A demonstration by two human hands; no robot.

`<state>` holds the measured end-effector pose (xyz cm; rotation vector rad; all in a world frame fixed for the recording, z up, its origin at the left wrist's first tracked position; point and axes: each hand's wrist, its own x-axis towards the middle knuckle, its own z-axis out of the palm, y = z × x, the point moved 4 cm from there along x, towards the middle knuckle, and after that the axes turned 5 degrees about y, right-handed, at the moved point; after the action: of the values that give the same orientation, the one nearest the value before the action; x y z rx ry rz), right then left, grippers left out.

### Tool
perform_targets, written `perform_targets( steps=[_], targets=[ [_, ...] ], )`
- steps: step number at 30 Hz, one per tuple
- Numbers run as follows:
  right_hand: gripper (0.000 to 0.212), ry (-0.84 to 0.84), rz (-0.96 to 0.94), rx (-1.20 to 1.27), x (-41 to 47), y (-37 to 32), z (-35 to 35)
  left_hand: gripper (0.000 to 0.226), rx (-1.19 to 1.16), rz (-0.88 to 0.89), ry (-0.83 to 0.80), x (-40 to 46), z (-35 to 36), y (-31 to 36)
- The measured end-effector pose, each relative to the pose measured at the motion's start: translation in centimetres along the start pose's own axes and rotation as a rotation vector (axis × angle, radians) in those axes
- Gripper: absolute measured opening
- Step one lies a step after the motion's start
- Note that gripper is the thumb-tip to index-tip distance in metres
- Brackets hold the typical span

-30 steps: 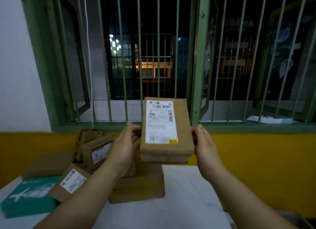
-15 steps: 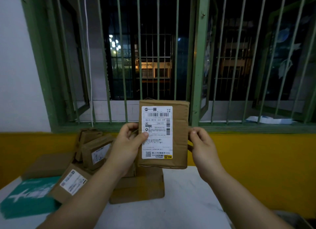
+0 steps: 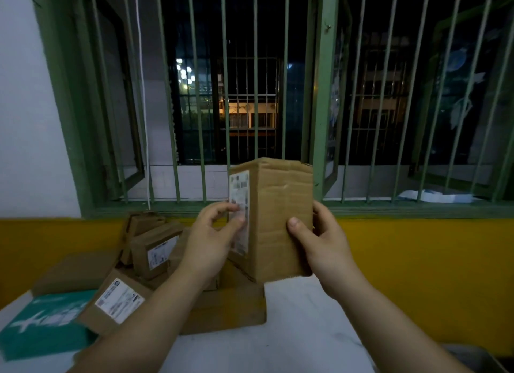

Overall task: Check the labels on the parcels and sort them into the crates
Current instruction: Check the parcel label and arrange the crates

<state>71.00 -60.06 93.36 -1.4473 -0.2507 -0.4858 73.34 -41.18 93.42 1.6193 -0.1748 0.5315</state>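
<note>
since the parcel (image 3: 281, 222) is held upright in the air above the counter (image 3: 292, 339), between the two hands and just in front of the window bars (image 3: 200, 94), any slip would drop it onto the heap below. its label (image 3: 239, 211) sits on the face turned away to the left, seen almost edge-on, so the print is too blurred and skewed to read from here; a crate picked on this view would be a guess and could be the wrong one. the left hand (image 3: 211, 239) curls its fingers round the labelled side, with fingertips lying over part of the label, which may hide the address lines. the right hand (image 3: 319, 244) grips the far edge, thumb pressed on the plain brown face. the cardboard looks creased and soft, so a hard squeeze could dent it. the other parcels (image 3: 155, 250) lean loosely on each other beside a teal box (image 3: 47, 322); a knock from the forearm could topple them. no crate can be made out with certainty
</note>
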Motion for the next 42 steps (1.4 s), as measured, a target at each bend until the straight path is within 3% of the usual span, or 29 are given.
perform_targets(
  steps=[4, 13, 21, 28, 29, 31, 32, 36, 40, 42],
  targets=[
    [0.034, 0.004, -0.07, -0.024, -0.2, -0.5, 0.3, 0.038, -0.092, -0.108, -0.141, -0.6, 1.0, 0.3],
    [0.038, -0.033, -0.098, -0.066, -0.4, -0.9, 0.7, 0.022, -0.107, -0.129, -0.09, -1.3, 1.3, 0.7],
    [0.036, -0.035, -0.078, -0.042, -0.4, -0.9, 1.0, 0.041, -0.157, -0.234, -0.041, -1.3, 1.1, 0.2],
    [0.028, -0.013, -0.082, -0.14, -0.1, -0.2, 0.9, 0.045, -0.298, -0.284, -0.115, -1.5, 0.9, -0.4],
    [0.035, -0.014, -0.064, -0.184, -0.2, -0.1, 0.9, 0.05, -0.353, -0.285, -0.127, -1.6, 0.8, -0.4],
    [0.076, -0.032, 0.007, -0.19, -0.1, 0.3, 0.8, 0.046, -0.389, -0.239, -0.148, -1.6, 0.6, -0.2],
    [0.085, -0.047, 0.062, -0.13, -0.2, 0.4, 0.8, 0.041, -0.37, -0.212, -0.147, -1.5, 0.6, -0.1],
    [0.039, -0.023, 0.048, -0.044, -0.3, 0.1, 0.5, 0.04, -0.292, -0.101, -0.082, -1.0, 0.0, 0.2],
    [0.029, 0.073, -0.016, -0.078, -0.1, 0.1, -0.2, 0.031, -0.248, -0.01, 0.046, -0.5, -0.9, 0.2],
    [0.03, 0.084, -0.045, -0.097, -0.1, -0.1, -0.1, 0.023, -0.198, -0.017, 0.022, -0.5, -0.7, 0.0]
  ],
)
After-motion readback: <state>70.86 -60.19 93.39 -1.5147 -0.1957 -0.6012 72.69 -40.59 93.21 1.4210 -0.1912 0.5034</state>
